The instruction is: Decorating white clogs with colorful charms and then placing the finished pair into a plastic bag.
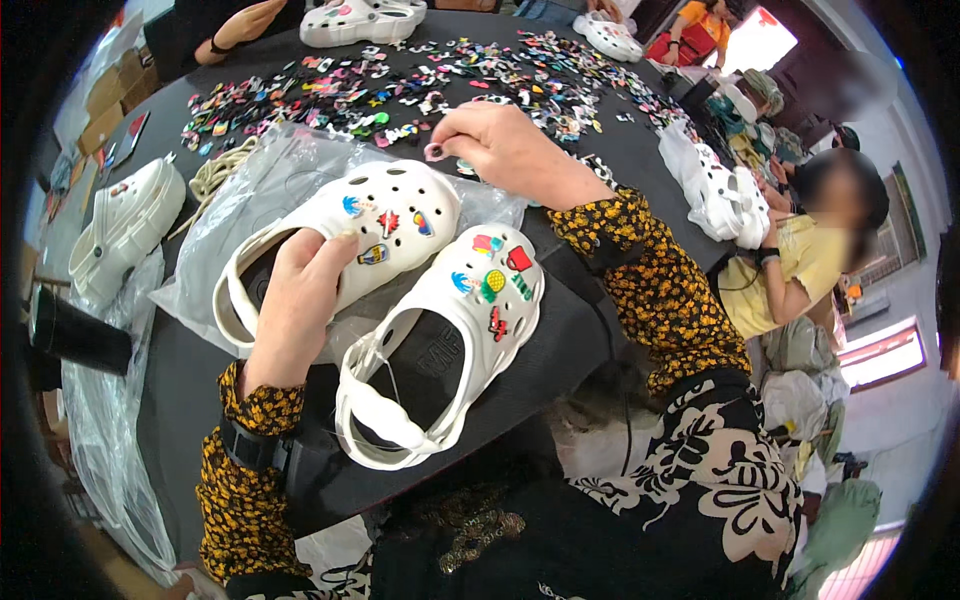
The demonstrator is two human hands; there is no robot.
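Observation:
My left hand [303, 282] grips the side of a white clog [400, 185], thumb on its upper and the fingers hidden inside and below. Several colourful charms, among them a red leaf and a blue palm, sit in that clog's holes. Just beyond its toe, my right hand [490, 145] pinches a small pink and dark shoe charm [434, 152]. A second white clog [490, 340] lies nearer me, to the right, with several charms on its toe, including a yellow pineapple. Clear plastic bag [290, 150] lies under the first clog.
A wide heap of loose charms [380, 85] covers the far part of the black table [390, 510]. Other white clogs stand at the left [130, 225] and far edge [360, 22]. Beige cord [215, 175] lies beside the bag. A person in yellow [800, 260] sits at the right beside more clogs [725, 195].

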